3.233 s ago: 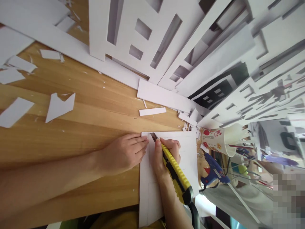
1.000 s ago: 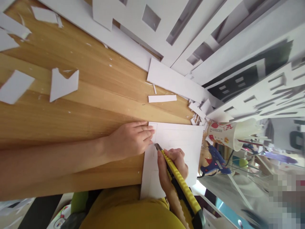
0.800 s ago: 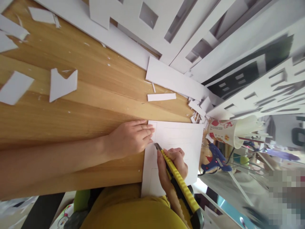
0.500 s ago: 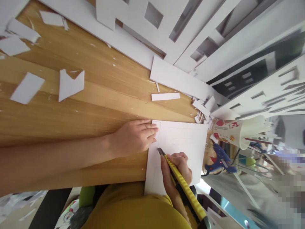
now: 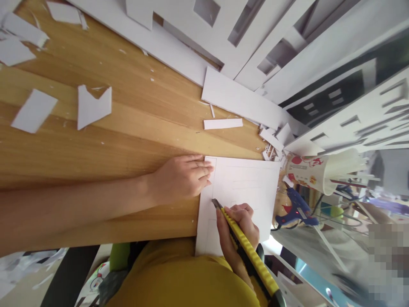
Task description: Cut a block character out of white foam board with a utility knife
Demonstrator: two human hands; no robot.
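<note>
Left hand (image 5: pixel 182 179): lies flat, fingers close together, tips resting on the white board (image 5: pixel 249 175) by its far left corner.
Right hand (image 5: pixel 246 221): wraps around the yellow cutter knife (image 5: pixel 255 261).
White board: lies at the near edge of the table (image 5: pixel 143 132), toward the right end; its bottom part pokes out past that edge.
Blade (image 5: pixel 215 203): its tip is at the pencil line (image 5: pixel 214 179); I can't tell how deep it goes.
Good cutting: it seems best to pull softly and straight along the line, with fingertips out of the blade's way. The part past the table edge may bend, so go gently there.
Changed from three seconds ago: the blade was by the board's far edge; now it is lower down, closer to the yellow shirt (image 5: pixel 179 277).
</note>
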